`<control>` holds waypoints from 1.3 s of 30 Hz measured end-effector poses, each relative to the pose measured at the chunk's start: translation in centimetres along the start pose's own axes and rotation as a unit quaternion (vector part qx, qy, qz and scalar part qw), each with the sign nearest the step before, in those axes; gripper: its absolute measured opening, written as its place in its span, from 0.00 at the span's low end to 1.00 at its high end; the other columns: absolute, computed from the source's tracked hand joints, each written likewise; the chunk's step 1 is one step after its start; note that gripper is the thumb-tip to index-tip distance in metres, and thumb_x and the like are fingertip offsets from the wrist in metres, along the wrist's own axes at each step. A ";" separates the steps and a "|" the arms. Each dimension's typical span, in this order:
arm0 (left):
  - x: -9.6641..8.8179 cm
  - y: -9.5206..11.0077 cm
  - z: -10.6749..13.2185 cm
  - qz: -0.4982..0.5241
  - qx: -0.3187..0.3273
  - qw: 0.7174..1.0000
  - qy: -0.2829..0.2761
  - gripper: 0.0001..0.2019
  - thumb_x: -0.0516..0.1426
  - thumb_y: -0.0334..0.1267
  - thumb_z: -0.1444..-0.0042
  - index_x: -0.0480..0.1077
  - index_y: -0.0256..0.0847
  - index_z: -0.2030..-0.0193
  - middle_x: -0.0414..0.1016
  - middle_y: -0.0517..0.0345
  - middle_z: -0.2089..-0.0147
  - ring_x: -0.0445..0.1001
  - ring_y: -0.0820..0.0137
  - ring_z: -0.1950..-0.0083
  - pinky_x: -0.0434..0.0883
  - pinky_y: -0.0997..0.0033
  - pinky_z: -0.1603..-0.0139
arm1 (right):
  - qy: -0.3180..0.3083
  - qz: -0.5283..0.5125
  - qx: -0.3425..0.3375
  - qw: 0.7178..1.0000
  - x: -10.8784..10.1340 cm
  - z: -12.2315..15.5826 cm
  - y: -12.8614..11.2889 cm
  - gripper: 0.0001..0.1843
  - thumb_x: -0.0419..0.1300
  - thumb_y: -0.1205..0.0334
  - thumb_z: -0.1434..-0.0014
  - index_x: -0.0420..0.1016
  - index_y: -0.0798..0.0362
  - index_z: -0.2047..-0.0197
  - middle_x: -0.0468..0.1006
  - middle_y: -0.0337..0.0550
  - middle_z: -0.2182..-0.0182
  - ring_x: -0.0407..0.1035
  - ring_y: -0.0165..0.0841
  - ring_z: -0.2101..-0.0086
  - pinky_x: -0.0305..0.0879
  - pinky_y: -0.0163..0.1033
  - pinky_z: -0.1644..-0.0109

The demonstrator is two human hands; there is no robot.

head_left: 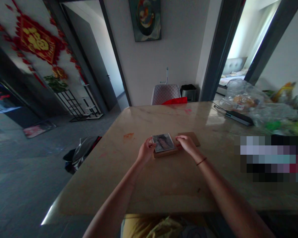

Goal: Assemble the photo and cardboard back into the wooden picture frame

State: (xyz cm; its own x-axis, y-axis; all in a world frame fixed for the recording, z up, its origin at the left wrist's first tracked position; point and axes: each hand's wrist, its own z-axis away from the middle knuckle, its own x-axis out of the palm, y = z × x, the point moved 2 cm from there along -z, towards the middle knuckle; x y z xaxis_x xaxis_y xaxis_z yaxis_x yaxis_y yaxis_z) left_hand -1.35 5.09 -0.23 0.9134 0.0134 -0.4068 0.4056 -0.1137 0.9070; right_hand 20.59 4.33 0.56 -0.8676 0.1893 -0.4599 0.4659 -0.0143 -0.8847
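In front of me on the table, a picture print (163, 142) with a pale border lies over a shallow brown box (167, 154), tilted a little. My left hand (146, 149) pinches the print's left edge between thumb and fingers. Just off the print's right side, my right hand (186, 143) has its fingers drawn together; anything between them is too small to make out. A flat brown cardboard piece (194, 138) lies partly behind that hand.
The pale stone table (139, 185) carries a dark elongated device (239, 118) with a cable and crumpled clear plastic bags (275, 112) at the right. A chair (159, 93) with a red item (176, 100) stands at the far edge. A bag (83, 152) sits on the floor left.
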 end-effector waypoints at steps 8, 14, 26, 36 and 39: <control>-0.9 0.4 -0.1 -0.032 0.002 0.999 0.017 0.24 0.55 0.35 0.49 0.64 0.34 0.44 0.75 0.58 0.72 0.69 0.74 0.74 0.61 0.77 0.74 | -0.021 0.011 0.002 1.000 0.3 -0.1 0.4 0.16 0.50 0.65 0.45 0.77 0.58 0.60 0.79 0.52 0.61 0.73 0.36 0.61 0.66 0.38 0.58; -0.3 0.5 0.2 -0.097 0.016 0.995 -0.003 0.24 0.54 0.37 0.48 0.63 0.35 0.43 0.75 0.57 0.72 0.71 0.71 0.71 0.62 0.76 0.71 | -0.024 0.026 -0.008 0.999 0.5 -0.1 0.4 0.16 0.50 0.64 0.44 0.77 0.57 0.60 0.79 0.50 0.61 0.73 0.35 0.60 0.65 0.37 0.57; -1.0 1.7 0.6 -0.202 0.024 0.979 -0.003 0.24 0.53 0.38 0.48 0.64 0.32 0.43 0.74 0.58 0.74 0.72 0.69 0.69 0.61 0.75 0.71 | -0.014 0.040 -0.026 0.999 0.8 0.0 0.4 0.15 0.51 0.62 0.44 0.77 0.57 0.62 0.79 0.51 0.62 0.73 0.36 0.60 0.65 0.38 0.56; -0.2 2.5 1.0 -0.209 0.041 0.977 -0.004 0.23 0.55 0.43 0.47 0.65 0.36 0.45 0.76 0.54 0.69 0.72 0.69 0.68 0.63 0.74 0.68 | -0.013 0.073 -0.034 0.997 1.1 0.5 -0.2 0.15 0.51 0.62 0.44 0.77 0.58 0.62 0.79 0.51 0.63 0.73 0.36 0.61 0.64 0.37 0.58; 0.0 3.0 1.2 -0.227 0.044 0.973 -0.004 0.23 0.54 0.43 0.45 0.65 0.36 0.44 0.77 0.50 0.64 0.73 0.65 0.61 0.65 0.71 0.60 | -0.010 0.079 -0.035 0.996 1.1 0.5 -0.2 0.15 0.51 0.62 0.44 0.78 0.56 0.63 0.80 0.50 0.64 0.73 0.36 0.62 0.64 0.36 0.59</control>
State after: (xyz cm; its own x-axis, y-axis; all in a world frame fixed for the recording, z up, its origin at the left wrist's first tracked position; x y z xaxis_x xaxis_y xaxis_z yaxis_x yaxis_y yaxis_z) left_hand -0.19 3.54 2.35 0.6410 0.0741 -0.7640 0.7619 -0.1825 0.6215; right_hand 19.49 4.06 0.17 -0.7848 0.1711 -0.5956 0.6080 0.0269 -0.7934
